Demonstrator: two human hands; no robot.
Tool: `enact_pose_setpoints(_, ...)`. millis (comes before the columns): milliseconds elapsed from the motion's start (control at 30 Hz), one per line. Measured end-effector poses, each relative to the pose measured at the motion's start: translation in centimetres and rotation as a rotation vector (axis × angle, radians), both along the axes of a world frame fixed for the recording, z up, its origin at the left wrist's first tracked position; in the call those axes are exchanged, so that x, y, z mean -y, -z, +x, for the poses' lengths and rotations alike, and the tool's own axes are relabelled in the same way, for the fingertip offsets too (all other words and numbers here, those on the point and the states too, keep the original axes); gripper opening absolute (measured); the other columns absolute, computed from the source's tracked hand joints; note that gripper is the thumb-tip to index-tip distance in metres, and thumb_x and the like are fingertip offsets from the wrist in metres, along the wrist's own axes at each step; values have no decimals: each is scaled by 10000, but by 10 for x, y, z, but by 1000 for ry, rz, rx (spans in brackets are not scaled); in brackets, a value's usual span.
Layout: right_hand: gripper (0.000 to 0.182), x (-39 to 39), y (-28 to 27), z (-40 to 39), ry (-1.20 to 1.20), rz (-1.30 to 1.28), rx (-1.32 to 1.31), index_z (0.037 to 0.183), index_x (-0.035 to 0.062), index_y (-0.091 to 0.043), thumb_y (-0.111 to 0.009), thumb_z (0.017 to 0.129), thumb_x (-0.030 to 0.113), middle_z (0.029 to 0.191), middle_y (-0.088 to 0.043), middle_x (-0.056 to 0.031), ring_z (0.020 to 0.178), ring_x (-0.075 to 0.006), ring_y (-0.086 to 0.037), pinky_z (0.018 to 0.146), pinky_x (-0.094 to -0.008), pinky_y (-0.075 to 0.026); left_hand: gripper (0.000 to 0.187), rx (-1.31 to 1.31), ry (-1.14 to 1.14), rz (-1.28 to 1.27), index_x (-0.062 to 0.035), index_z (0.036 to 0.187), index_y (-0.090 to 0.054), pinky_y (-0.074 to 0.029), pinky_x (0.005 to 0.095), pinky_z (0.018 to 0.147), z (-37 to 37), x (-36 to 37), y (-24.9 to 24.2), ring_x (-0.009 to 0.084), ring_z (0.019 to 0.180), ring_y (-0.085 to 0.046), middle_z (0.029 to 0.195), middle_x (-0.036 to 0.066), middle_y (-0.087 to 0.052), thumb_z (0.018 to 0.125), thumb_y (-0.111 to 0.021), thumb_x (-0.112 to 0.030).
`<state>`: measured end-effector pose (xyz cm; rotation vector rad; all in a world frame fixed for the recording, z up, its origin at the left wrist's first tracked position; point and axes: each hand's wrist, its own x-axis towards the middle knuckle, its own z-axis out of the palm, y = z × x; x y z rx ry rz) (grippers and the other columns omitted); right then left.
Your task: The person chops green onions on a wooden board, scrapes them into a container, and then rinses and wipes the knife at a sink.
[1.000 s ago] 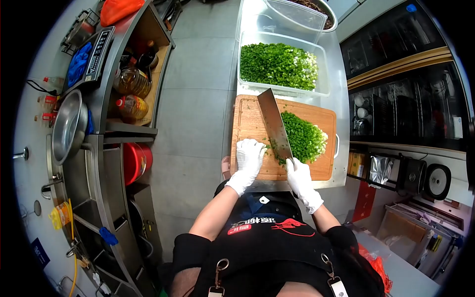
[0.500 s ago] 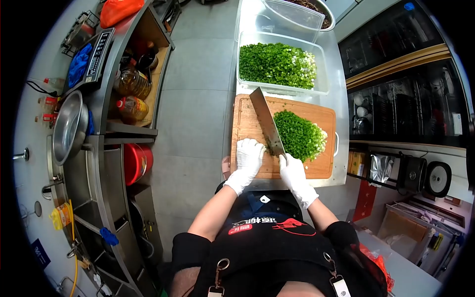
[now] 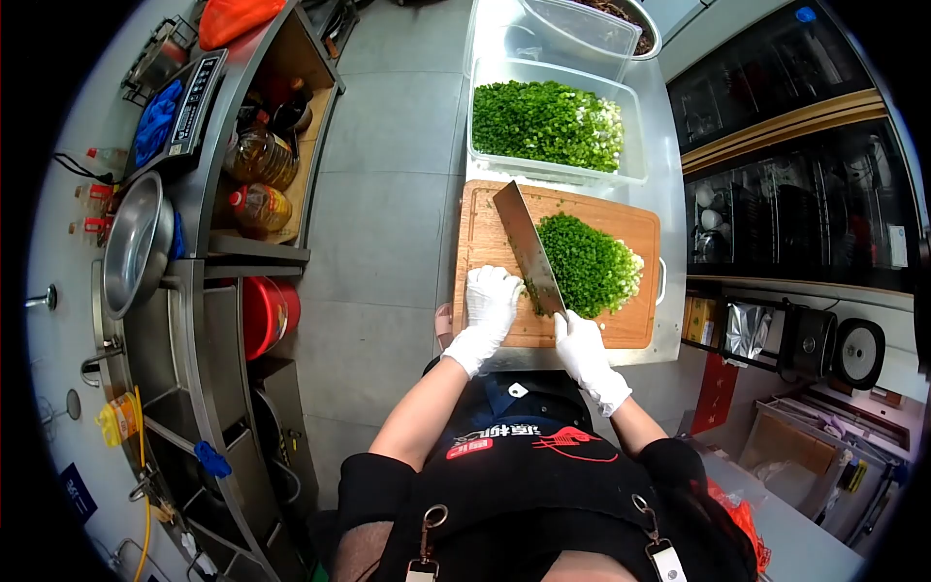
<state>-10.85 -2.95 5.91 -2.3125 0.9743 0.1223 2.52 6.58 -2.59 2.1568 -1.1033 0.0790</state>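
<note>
White gloves (image 3: 492, 299) on both hands here, so that's two gloves, one cleaver (image 3: 529, 247) and one wooden board (image 3: 485, 228). Right hand (image 3: 582, 354) has its fingers wrapped round the cleaver's handle. Left hand (image 3: 493, 291) is down on the board with its fingers curled in, just beside the blade, a few green bits by the tips; can't tell if they're pinching anything.

Two lots of chopped green onion: one pile (image 3: 587, 264) on the board, right of the blade and about touching it, green on the left and paler at the right end, and a bigger batch (image 3: 543, 121) in one clear tub (image 3: 632, 173) just past the board. Behind that there's a clear lid (image 3: 582, 34) and one round bowl (image 3: 650, 48) with dark stuff in it. Off to the left: one metal basin (image 3: 139, 244), one red bucket (image 3: 272, 315), and at least two big oil bottles (image 3: 260, 210) on a shelf.

Writing-wise, the black apron (image 3: 504, 485) has white characters, a red patch and a red shrimp-looking drawing, but I can't read the characters for sure. Bottle labels are too small too.

Board's left edge runs right along the counter (image 3: 664, 344) edge, with floor (image 3: 383, 272) beyond. Near edge is close to the counter's front. Bare wood left of the blade, plus a strip right of the pile before the metal handle (image 3: 661, 281).
</note>
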Motion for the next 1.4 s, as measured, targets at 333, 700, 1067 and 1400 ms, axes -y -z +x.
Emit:
enact_pose_setpoints(333, 248, 9, 2, 8, 91, 75, 171, 949, -16, -651, -536, 951, 205, 786, -649, -252, 743, -421, -638, 675, -448, -497, 110, 3, 36, 3, -131, 864, -681, -391, 403, 807, -1, -11, -1, 241, 842, -561, 792, 35, -602, 787, -667, -209)
enact_pose_setpoints(700, 249, 0, -10, -1, -11, 37, 44, 959, 18, -644, -517, 952, 232, 794, -659, -249, 767, -426, -642, 720, -499, -507, 182, 6, -14, 28, -146, 874, -693, -398, 409, 809, 3, -19, -7, 227, 845, -554, 797, 21, -574, 718, -754, -219)
enact_pose_setpoints(1067, 270, -1, 7, 13, 40, 2, 62, 916, -6, -633, -516, 960, 233, 756, -645, -250, 728, -425, -639, 677, -478, -499, 74, 97, 34, 25, -124, 773, -648, -406, 408, 770, 2, -14, -5, 235, 796, -564, 750, 34, -574, 726, -695, -158)
enact_pose_setpoints(1400, 268, -6, -6, 6, -38, 3, -8, 895, 16, -630, -504, 958, 244, 756, -649, -248, 732, -428, -641, 689, -503, -508, 55, 82, 53, 1, -108, 772, -638, -404, 408, 800, 3, -14, -4, 245, 824, -553, 776, 53, -578, 744, -661, -150)
